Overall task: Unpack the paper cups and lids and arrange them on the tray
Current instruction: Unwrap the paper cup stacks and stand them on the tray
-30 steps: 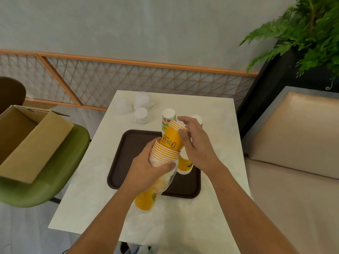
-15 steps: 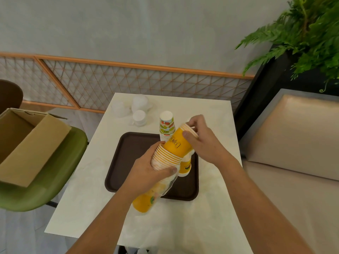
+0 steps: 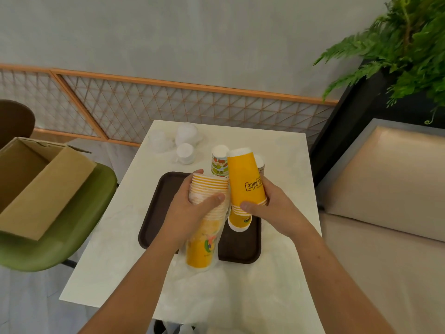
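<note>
White marble tabletop (image 3: 277, 283) in the middle, dark brown tray (image 3: 154, 220) lying flat at its centre. Green chair (image 3: 79, 222) off the left edge, carrying an open cardboard box (image 3: 45, 189). Beige cushion (image 3: 390, 182) and fern (image 3: 409, 47) off the right edge.

Both forearms reaching in from the near edge, hands raised over the tray. Left hand (image 3: 192, 213) wrapped around the nested stack of yellow cups (image 3: 206, 225), thumb pressed across the ribbed rims, fingers curled behind; stack tilted, its lower end still inside a clear plastic sleeve (image 3: 216, 251) hanging over the tray's near edge. Right hand (image 3: 274, 208) clasping a shorter upside-down stack of orange cups (image 3: 245, 182), thumb on the front near the rims, fingers round the far side; white base pointing up, printed lettering inverted. Just below that grip, another yellow cup (image 3: 239, 221) over the tray's right half; whether standing on it or held, cannot tell.

Patterned cups (image 3: 219, 162), inverted, at the tray's far edge, another partly hidden behind the orange stack. White lids (image 3: 185, 153) in clear wrap near the tabletop's far left corner.
</note>
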A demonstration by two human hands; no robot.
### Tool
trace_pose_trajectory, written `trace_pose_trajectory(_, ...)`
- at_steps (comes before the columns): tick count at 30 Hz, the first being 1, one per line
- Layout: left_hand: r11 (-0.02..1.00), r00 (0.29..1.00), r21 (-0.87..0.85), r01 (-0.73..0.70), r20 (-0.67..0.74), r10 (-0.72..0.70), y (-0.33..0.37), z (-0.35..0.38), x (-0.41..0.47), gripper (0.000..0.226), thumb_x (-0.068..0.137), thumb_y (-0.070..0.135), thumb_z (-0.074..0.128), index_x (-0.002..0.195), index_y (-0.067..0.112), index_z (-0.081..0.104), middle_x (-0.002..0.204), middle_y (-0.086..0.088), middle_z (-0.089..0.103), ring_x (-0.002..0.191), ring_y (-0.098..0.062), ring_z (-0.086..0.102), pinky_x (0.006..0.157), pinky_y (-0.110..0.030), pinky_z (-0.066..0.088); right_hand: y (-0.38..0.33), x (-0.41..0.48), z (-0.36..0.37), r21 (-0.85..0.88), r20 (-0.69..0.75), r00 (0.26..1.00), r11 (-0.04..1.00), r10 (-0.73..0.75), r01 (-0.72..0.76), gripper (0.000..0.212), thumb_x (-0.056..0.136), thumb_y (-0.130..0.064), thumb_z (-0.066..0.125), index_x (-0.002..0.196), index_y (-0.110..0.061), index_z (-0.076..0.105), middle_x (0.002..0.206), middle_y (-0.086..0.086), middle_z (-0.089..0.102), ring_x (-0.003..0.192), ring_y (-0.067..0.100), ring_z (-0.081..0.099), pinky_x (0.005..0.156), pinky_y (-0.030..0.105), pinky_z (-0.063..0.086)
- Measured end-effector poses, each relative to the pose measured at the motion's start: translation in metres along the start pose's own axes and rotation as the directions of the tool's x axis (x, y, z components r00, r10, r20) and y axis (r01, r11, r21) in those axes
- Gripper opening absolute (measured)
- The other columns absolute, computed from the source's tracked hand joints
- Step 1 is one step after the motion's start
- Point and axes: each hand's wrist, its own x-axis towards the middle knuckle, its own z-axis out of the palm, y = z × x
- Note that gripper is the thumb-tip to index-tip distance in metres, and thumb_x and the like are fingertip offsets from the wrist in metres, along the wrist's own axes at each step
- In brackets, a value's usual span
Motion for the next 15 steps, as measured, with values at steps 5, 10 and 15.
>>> trace_pose_trajectory(5,0.999,1.000,-0.034,0.015,-0.011,-0.015,0.000,0.001,0.000,0.070,0.081,0.053,0.084,0.141,0.051,0.048,0.122,0.022,0.069,0.109,-0.005,0.071,0.095,-0.041,0.061,-0.003,0.010,0.008,0.002,-0.240,0.971,1.000,-0.013,0.014,0.050,0.094,-0.015,0.073,0.125,-0.046,0.050,0.115,-0.025,0.063,0.107,0.002,0.065,0.085,0.019,0.053)
trace_pose_trajectory(10,0.997,0.998,-0.063,0.047,-0.027,-0.049,-0.003,-0.001,-0.002,0.068,0.081,0.049,0.085,0.139,0.050,0.050,0.118,0.021,0.070,0.106,-0.005,0.071,0.087,-0.032,0.062,0.017,0.028,0.015,-0.044,-0.575,0.817,0.999,-0.048,0.027,0.060,0.091,-0.014,0.074,0.142,-0.029,0.046,0.128,-0.006,0.059,0.111,0.010,0.061,0.085,0.024,0.054)
trace_pose_trajectory(15,0.994,0.996,-0.093,0.064,-0.052,-0.069,-0.006,-0.004,-0.002,0.068,0.079,0.046,0.086,0.138,0.047,0.052,0.114,0.021,0.072,0.102,-0.001,0.072,0.087,-0.033,0.062,0.050,0.029,0.037,-0.143,-0.595,0.786,0.985,-0.166,0.100,0.079,0.078,-0.023,0.090,0.141,-0.032,0.042,0.133,-0.005,0.052,0.121,0.011,0.058,0.092,0.025,0.054)
